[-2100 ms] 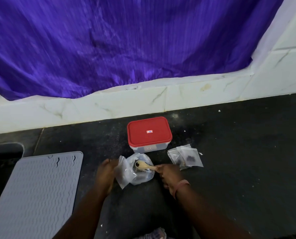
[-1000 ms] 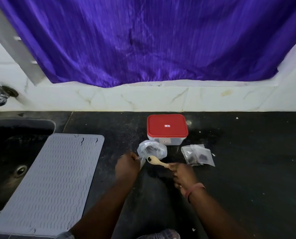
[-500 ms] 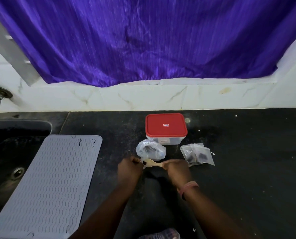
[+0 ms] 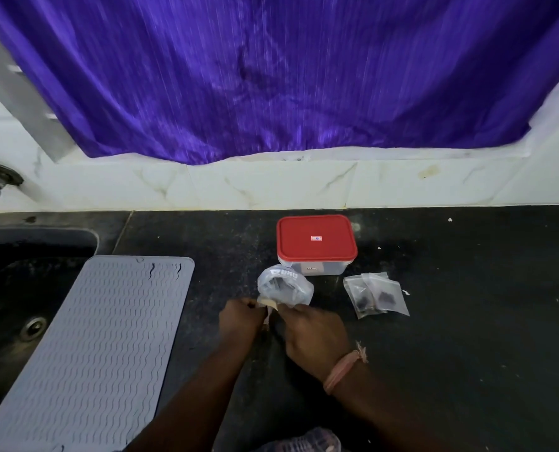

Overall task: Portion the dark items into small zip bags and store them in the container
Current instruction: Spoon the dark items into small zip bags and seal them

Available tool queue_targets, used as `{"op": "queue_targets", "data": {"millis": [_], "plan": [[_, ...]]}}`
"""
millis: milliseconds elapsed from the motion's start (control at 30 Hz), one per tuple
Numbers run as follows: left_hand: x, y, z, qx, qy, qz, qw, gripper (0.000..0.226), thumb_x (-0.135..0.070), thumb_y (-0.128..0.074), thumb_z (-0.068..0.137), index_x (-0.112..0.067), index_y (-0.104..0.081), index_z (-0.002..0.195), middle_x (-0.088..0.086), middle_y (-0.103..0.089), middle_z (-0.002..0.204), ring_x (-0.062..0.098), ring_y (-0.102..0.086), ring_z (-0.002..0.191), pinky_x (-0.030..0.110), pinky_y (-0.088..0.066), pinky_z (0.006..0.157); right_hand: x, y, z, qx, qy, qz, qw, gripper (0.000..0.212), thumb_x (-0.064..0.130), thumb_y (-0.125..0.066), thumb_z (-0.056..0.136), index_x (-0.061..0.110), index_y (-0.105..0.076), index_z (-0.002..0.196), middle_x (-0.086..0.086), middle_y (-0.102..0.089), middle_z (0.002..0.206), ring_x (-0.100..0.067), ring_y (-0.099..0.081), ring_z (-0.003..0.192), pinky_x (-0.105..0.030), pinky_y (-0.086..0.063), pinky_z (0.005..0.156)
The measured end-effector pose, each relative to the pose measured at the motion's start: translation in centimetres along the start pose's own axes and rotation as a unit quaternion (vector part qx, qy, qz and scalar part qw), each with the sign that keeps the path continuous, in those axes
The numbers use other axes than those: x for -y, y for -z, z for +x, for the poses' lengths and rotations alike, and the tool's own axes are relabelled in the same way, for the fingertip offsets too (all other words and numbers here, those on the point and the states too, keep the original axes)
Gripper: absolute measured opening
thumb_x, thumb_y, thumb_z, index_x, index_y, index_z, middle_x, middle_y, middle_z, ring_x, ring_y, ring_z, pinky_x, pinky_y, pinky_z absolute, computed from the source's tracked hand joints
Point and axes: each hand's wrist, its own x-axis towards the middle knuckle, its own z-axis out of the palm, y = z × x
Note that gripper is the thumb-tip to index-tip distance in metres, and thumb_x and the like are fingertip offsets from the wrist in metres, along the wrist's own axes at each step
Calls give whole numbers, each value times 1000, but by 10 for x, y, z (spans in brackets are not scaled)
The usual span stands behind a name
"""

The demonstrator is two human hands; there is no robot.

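1. Pinching something small and clear, probably a zip bag, the left hand (image 4: 239, 316) keeps a narrow grip, likely holding the mouth open.
2. The right hand (image 4: 310, 331) grips a pale wooden spoon (image 4: 268, 302) beside it.
3. The crumpled clear plastic bag of dark items (image 4: 284, 287) sits just beyond both grips on the black desk (image 4: 467, 321); filled small clear zip bags (image 4: 376, 295) lie right of it, before the red-lidded clear plastic container (image 4: 317, 243).

Black counter (image 4: 467, 337) carries grey mat (image 4: 89, 347); red-lidded container (image 4: 316, 244); clear bag (image 4: 284, 287); small zip bags (image 4: 374, 293).

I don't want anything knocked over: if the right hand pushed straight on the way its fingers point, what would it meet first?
The right hand points up and slightly left, holding the wooden spoon. Going straight on, it would likely meet the crumpled clear plastic bag first, then the red-lidded container behind it. Depth is hard to judge.
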Motion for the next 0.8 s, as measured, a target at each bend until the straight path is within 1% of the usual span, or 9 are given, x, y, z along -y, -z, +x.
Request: {"op": "queue_targets", "data": {"millis": [100,200,300,367,433,533,633,700,800], "plan": [[0,0,5,15,17,4,1000,8,-15,-70,87,-15,-76,83,5,-76,73,19,-74,68,34,-62,74,3,10,0,-23,-25,54,998,40,30,-43,84,27,-67,116,5,-72,88,-17,-68,73,-33,-54,58],[2,6,10,11,28,24,999,9,-15,-68,87,-16,-75,91,6,-74,78,21,-73,75,36,-61,82,-10,11,3,-67,-118,204,969,28,24,-54,88,27,-70,112,8,-74,95,-9,-69,83,-28,-56,74],[6,12,17,7,24,38,999,22,-17,-66,90,-18,-73,111,11,-74,101,26,-71,91,38,-58,88,-22,7,4,-113,-169,287,936,15,22,-57,95,25,-66,107,14,-70,91,-1,-64,85,-26,-53,75],[10,13,20,16,9,31,999,25,-18,-64,89,-21,-74,112,12,-73,106,27,-70,94,39,-58,90,-27,2,6,-113,-210,303,923,8,25,-53,100,21,-59,101,15,-63,84,1,-59,82,-31,-48,71],[13,12,20,19,3,6,1000,21,-19,-65,87,-21,-77,103,12,-74,99,28,-71,90,42,-59,88,-29,-4,11,-95,-239,305,917,12,28,-45,103,20,-52,99,7,-62,88,-4,-57,82,-31,-43,73],[17,8,19,42,22,-48,998,14,-14,-67,86,-21,-78,90,11,-73,83,28,-70,78,46,-62,82,-27,-11,25,-33,-262,263,928,20,33,-42,103,14,-50,103,-7,-59,107,-23,-56,98,-29,-38,79],[17,5,15,96,47,-102,989,16,-8,-61,93,-12,-75,97,15,-68,78,24,-62,65,36,-58,69,-24,-17,39,10,-250,165,954,31,40,-54,95,12,-51,107,-6,-50,110,-21,-52,97,-34,-45,84],[17,6,11,135,51,-131,981,16,-6,-57,97,-5,-73,102,17,-62,76,21,-56,61,30,-51,58,-22,-22,47,17,-243,125,962,35,36,-62,89,11,-53,111,-8,-48,116,-24,-51,103,-37,-47,90],[18,6,10,151,69,-142,976,19,-11,-56,100,-5,-71,110,16,-67,84,20,-60,68,30,-52,60,-23,-27,55,6,-242,114,963,24,23,-64,87,11,-58,107,-8,-56,110,-25,-56,102,-36,-48,88]]}}
